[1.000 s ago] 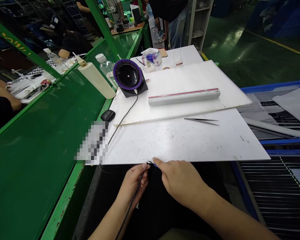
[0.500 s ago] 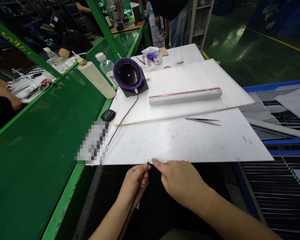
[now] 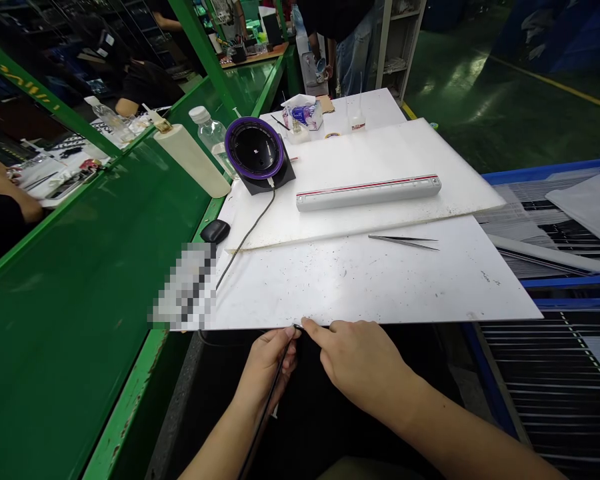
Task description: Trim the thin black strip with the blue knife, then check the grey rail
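Observation:
At the front edge of the white board (image 3: 330, 293), my left hand (image 3: 270, 367) pinches a black cable (image 3: 261, 427) near its end. The cable runs down along my left forearm. My right hand (image 3: 357, 357) is closed, its index finger stretched to the cable's end; what its other fingers hold is hidden. Beyond the hands, a long grey bar with a red stripe (image 3: 367, 195) lies on a white foam sheet (image 3: 395, 153). Metal tweezers (image 3: 404, 242) rest on the board in front of the foam.
A round black device with a purple rim (image 3: 255, 148) stands at the back left, a cord running from it. Bottles (image 3: 213, 137) and a tissue pack (image 3: 305, 115) are behind. Blue-framed racks (image 3: 555, 293) flank the right side; a green partition (image 3: 80, 267) is left. People are in the background.
The view has shifted very slightly. Both hands keep nearly the same pose at the cable's end.

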The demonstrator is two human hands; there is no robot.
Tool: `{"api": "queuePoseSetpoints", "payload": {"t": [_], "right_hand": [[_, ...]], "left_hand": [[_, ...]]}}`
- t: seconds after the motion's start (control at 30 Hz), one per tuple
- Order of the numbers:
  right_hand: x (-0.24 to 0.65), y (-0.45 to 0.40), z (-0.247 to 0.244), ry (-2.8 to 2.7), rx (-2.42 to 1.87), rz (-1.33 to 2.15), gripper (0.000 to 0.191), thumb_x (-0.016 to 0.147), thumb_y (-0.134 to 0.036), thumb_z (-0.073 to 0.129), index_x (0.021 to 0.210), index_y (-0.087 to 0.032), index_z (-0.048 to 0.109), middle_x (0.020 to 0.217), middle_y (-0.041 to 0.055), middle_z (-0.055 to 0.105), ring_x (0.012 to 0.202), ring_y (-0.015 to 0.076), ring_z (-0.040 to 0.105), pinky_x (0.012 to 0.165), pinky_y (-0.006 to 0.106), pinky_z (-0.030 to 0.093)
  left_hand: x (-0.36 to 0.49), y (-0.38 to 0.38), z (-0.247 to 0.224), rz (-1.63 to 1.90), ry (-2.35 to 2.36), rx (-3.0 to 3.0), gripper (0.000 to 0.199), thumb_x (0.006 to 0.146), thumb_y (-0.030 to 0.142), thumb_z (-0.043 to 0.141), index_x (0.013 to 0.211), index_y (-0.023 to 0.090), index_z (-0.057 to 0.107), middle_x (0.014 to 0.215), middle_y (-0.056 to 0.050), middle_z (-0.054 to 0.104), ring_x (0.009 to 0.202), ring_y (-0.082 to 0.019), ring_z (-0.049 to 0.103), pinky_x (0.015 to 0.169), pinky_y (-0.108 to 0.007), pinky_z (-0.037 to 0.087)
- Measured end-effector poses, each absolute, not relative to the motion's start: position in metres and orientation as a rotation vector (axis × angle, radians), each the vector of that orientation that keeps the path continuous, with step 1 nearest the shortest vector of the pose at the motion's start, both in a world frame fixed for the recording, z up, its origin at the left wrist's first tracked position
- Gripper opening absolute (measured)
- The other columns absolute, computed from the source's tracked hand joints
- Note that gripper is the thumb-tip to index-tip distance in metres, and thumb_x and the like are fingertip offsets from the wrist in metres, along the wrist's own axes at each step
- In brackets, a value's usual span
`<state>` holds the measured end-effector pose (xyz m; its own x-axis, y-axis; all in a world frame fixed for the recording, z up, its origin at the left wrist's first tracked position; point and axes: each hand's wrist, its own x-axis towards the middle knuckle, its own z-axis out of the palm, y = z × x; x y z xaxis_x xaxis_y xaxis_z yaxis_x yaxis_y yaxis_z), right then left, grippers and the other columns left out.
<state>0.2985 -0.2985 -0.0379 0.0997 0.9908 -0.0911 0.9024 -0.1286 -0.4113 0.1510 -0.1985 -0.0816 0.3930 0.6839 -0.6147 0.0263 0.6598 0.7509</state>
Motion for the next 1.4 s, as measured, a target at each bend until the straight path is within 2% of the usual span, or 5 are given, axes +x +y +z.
{"api": "queuePoseSetpoints", "payload": {"t": [0.47, 0.77, 1.17, 1.4], "right_hand": [[0.296, -0.301, -0.039, -1.904, -2.131, 0.459, 0.051, 0.089, -0.017, 0.045, 0.139, -0.027, 0.049, 0.075, 0.0024, 0.067, 0.056, 0.0186, 0.058, 0.046, 0.029, 0.025], [0.3, -0.301, -0.039, -1.859, -2.111, 0.498, 0.049, 0.092, -0.019, 0.041, 0.14, -0.028, 0.049, 0.07, -0.0014, 0.065, 0.055, 0.0158, 0.057, 0.048, 0.028, 0.031], [0.29, -0.302, -0.043, -1.893, -2.163, 0.438, 0.05, 0.09, -0.018, 0.047, 0.14, -0.026, 0.048, 0.074, 0.0037, 0.066, 0.055, 0.0188, 0.059, 0.047, 0.029, 0.026], [0.292, -0.306, -0.041, -1.814, -2.176, 0.46, 0.052, 0.092, -0.016, 0.039, 0.142, -0.026, 0.047, 0.078, 0.0017, 0.068, 0.061, 0.0191, 0.062, 0.05, 0.03, 0.034]], "left_hand": [[0.151, -0.199, -0.083, 0.486, 1.096, 0.742, 0.029, 0.062, 0.032, 0.083, 0.07, 0.008, 0.07, 0.049, 0.004, 0.05, 0.038, -0.001, 0.036, 0.036, -0.013, 0.024], [0.152, -0.198, -0.084, 0.483, 1.09, 0.743, 0.029, 0.063, 0.034, 0.082, 0.07, 0.009, 0.07, 0.049, 0.005, 0.05, 0.038, -0.001, 0.035, 0.036, -0.014, 0.024], [0.15, -0.198, -0.085, 0.492, 1.079, 0.742, 0.028, 0.063, 0.033, 0.081, 0.069, 0.008, 0.069, 0.05, 0.004, 0.051, 0.038, -0.001, 0.034, 0.037, -0.014, 0.023], [0.149, -0.197, -0.082, 0.449, 1.048, 0.666, 0.027, 0.065, 0.032, 0.079, 0.072, 0.009, 0.067, 0.054, 0.004, 0.05, 0.039, 0.0, 0.033, 0.036, -0.012, 0.024]]}}
